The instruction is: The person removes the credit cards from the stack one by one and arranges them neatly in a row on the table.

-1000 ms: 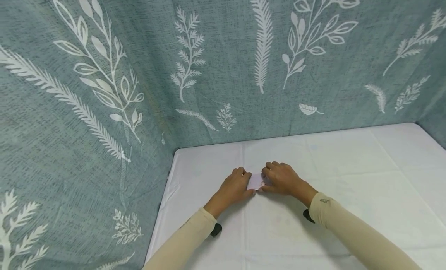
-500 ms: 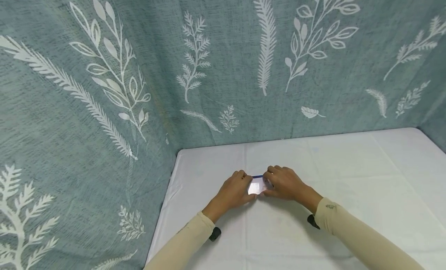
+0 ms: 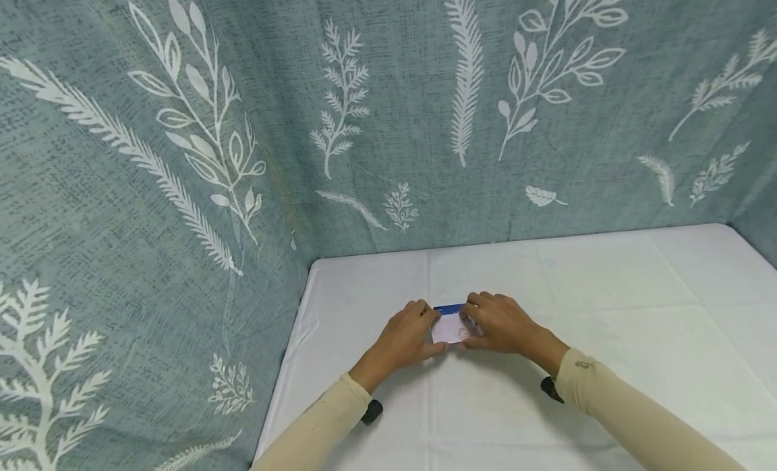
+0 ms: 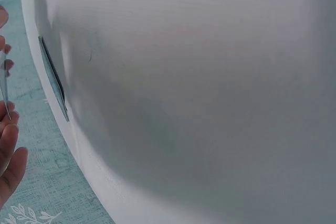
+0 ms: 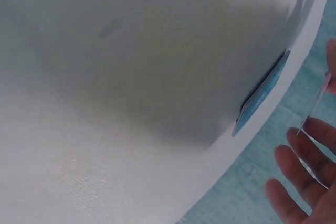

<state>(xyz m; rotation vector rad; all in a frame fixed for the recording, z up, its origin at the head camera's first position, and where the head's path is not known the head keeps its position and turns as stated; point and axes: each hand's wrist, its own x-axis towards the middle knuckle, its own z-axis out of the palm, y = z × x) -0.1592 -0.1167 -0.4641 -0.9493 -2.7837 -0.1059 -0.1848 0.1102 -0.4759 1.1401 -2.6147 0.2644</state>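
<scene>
Uncovering is noted as the latest change: beyond the far edge of the pale card, where no blue is shown a second earlier and only a thin strip half a second earlier, a broader band of a blue card is now exposed. By judgement, the two pieces are being parted, the upper one carried and the lower one left lying.

Entries, left to right:

Curtain, blue-green, printed with white sprigs; panels not countable.

Sleeves, cream, two: left sleeve, with right sleeve at the far end of the row.

Black wrist units, two: one below the left cuff, one below the right.

Left hand, one: the left end of the pale card is pinched between thumb and fingers.

Pale card, one: held level between both hands, thin and see-through when viewed edge-on from the wrists, a gap being shown between it and the blue card.

Blue card, one piece counted: laid on the counter, near its far edge; whether several layers are stacked cannot be told.

Right hand, one: the card's right end is pinched between thumb and fingers, the remaining fingers being spread in the right wrist view.

Counter, one: covered with creased white cloth.
</scene>
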